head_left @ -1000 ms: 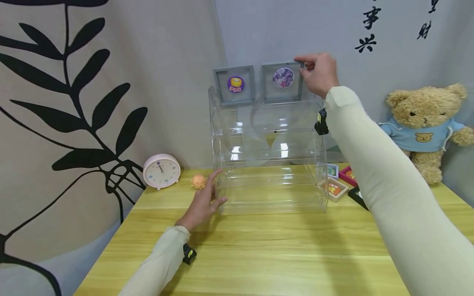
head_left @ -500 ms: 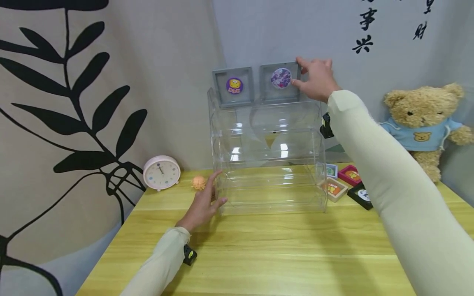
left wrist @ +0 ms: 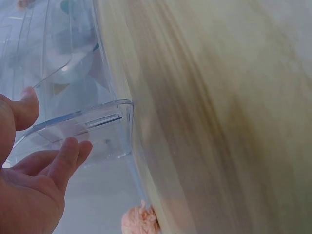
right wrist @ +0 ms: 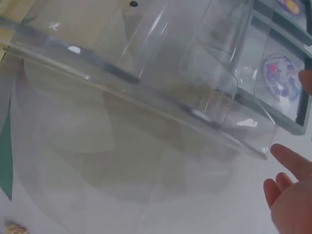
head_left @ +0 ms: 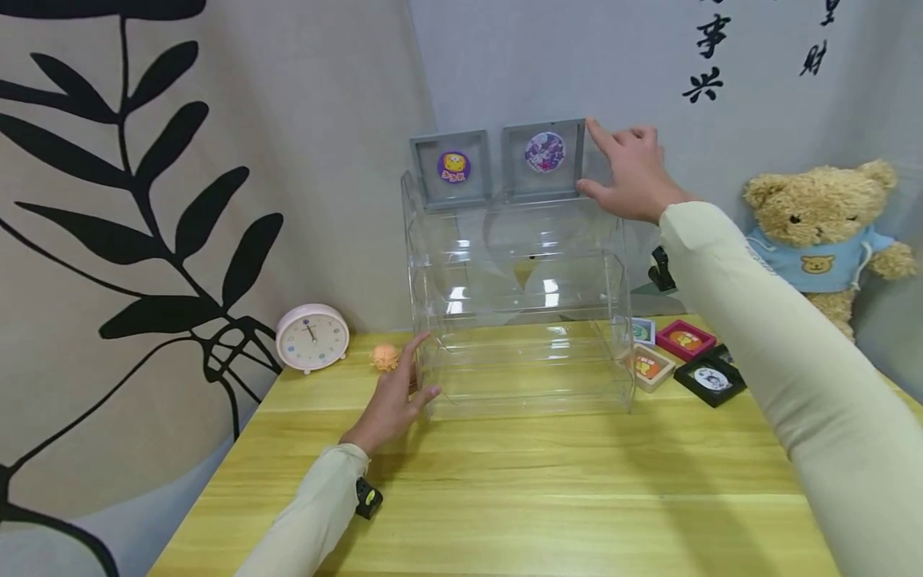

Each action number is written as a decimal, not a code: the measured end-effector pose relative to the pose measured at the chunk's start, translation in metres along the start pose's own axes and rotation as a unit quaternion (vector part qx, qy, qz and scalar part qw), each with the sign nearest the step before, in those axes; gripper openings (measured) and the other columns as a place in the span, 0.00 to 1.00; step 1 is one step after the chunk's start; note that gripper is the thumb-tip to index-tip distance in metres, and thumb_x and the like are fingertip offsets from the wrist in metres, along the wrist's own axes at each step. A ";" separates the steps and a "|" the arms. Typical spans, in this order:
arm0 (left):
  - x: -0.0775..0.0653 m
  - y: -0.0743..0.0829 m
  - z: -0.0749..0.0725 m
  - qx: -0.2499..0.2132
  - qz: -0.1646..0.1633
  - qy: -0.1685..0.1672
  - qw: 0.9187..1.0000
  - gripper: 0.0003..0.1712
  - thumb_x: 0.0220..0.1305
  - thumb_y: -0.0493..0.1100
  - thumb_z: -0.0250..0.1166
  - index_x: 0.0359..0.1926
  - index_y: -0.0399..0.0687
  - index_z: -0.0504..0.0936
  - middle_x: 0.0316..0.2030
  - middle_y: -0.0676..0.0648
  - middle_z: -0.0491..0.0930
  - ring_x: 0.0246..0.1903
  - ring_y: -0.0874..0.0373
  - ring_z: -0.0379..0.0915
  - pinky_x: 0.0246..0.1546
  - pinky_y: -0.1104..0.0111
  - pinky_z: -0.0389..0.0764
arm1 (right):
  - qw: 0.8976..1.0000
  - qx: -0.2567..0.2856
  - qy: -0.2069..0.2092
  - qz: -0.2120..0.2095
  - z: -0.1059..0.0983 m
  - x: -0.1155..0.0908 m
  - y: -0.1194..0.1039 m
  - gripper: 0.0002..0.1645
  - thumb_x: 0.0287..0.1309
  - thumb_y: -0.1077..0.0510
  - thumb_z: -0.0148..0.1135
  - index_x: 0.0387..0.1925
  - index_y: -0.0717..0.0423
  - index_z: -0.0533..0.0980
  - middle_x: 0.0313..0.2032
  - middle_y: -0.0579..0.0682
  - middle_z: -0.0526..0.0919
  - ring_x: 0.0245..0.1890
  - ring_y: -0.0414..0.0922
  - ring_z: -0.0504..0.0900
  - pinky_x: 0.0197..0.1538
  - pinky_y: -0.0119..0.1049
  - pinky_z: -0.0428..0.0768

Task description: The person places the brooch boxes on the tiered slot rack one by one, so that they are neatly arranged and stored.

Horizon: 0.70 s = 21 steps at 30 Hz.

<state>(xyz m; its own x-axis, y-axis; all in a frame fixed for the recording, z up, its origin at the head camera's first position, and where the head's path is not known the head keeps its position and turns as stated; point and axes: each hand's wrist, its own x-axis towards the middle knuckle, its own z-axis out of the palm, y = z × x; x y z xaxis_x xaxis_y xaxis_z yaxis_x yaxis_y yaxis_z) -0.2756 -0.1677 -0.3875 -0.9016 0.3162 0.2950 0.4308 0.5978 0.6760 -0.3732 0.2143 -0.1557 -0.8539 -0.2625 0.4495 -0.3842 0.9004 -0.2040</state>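
A clear acrylic tiered display rack [head_left: 526,397] stands on the wooden table. My left hand [head_left: 389,405] holds its left side wall [left wrist: 105,114], with the thumb on one face and the fingers on the other. Two square grey display frames lean side by side on the top tier. The left frame [head_left: 425,188] shows a yellow-and-purple round badge; the right frame [head_left: 515,172] shows a purple-and-white round badge [right wrist: 282,78]. My right hand [head_left: 638,176] is at the right frame's right edge, fingers spread, index fingertip by the upper corner; whether it touches is unclear.
Several small framed badges, including a red frame [head_left: 688,349], a black frame [head_left: 688,385] and a beige frame [head_left: 652,381], lie right of the rack. A teddy bear [head_left: 818,216] sits behind them. A pink clock [head_left: 312,338] and orange ball-like item [head_left: 384,357] stand left.
My right hand has let go of the right grey frame's upper corner and shifted slightly right, its fingers spreading. That frame stays on the top tier. My left hand keeps its place.
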 end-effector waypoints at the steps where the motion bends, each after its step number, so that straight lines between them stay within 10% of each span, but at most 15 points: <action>1: 0.000 0.000 0.000 0.000 0.001 0.000 1.000 0.50 0.67 0.35 0.65 0.78 0.69 0.45 0.58 0.27 0.79 0.60 0.35 0.78 0.60 0.47 0.82 | 1.000 0.003 0.005 -0.002 0.000 -0.004 0.003 0.51 0.71 0.46 0.55 0.81 0.48 0.36 0.74 0.72 0.55 0.75 0.70 0.45 0.75 0.73 0.48; 21: 0.000 -0.001 0.002 0.008 -0.002 0.015 1.000 0.50 0.67 0.36 0.66 0.78 0.68 0.47 0.52 0.27 0.82 0.56 0.35 0.81 0.58 0.47 0.83 | 0.997 0.066 0.045 0.022 0.012 -0.097 0.096 0.35 0.72 0.51 0.55 0.72 0.65 0.61 0.61 0.76 0.70 0.64 0.72 0.63 0.66 0.74 0.59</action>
<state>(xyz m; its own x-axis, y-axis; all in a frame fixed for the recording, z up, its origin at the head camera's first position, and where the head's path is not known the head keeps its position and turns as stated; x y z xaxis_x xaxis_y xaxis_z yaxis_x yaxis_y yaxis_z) -0.2754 -0.1667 -0.3895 -0.9036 0.2928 0.3127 0.4283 0.6111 0.6657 -0.3316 0.3218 -0.2297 -0.8377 -0.1869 0.5131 -0.3961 0.8548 -0.3353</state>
